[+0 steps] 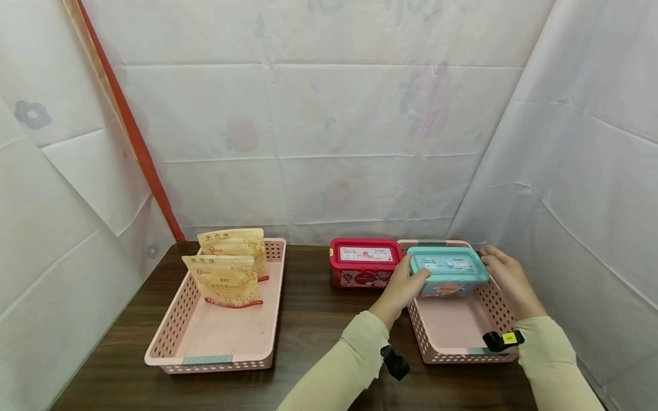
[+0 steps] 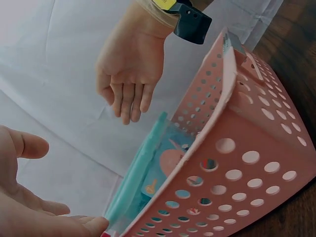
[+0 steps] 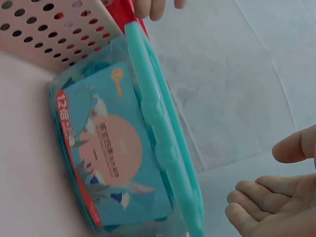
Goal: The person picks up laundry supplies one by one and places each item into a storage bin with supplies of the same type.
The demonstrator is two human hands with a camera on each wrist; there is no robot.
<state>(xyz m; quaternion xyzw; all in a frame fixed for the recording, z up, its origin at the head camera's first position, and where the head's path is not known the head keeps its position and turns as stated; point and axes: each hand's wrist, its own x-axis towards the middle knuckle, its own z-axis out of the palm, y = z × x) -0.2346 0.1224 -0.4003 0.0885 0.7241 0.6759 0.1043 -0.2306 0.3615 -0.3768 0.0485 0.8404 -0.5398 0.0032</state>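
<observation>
A teal-lidded plastic box (image 1: 448,273) stands at the far end of the right pink basket (image 1: 452,334), its printed front facing me. My left hand (image 1: 403,288) is at the box's left side, thumb and fingers apart; in the left wrist view its fingertips (image 2: 94,224) overlap the lid's end. Off the box's right side is my right hand (image 1: 509,279), with loosely bent fingers and nothing in the palm, as the right wrist view shows. Left of that basket, next to my left hand, stands a red lidded box (image 1: 364,262).
Another pink basket (image 1: 216,337) sits on the left of the dark wooden table (image 1: 308,331). Two yellow pouches (image 1: 226,279) stand toward its far end. Pale sheets (image 1: 329,114) hang behind the table and along both sides.
</observation>
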